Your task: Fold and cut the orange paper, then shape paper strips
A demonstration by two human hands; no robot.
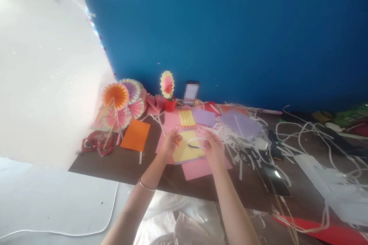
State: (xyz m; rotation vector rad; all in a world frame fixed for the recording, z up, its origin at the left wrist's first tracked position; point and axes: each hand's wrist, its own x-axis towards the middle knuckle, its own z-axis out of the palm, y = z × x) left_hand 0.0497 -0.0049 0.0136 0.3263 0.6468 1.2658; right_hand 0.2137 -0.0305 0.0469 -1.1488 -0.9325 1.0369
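My left hand [170,142] is closed, with a small orange thing [178,140] at its fingertips; its kind is too blurred to tell. Fingers pinched, my right hand [214,147] holds a thin curled white strip [196,139] that forms a loop between the hands. Beneath both lies a sheet of yellow paper [185,152] on top of pink paper [192,170]. Just beyond them is a pleated piece of yellow paper [186,118], beside lilac paper [204,117].
Folded paper fans [115,97] and an orange sheet [135,135] lie left. A red pot [170,104] with a paper fan stands at the back. Right are heaped white strips [234,141], a phone [273,178] and tangled cables [301,130]. A blue wall [215,34] rises behind.
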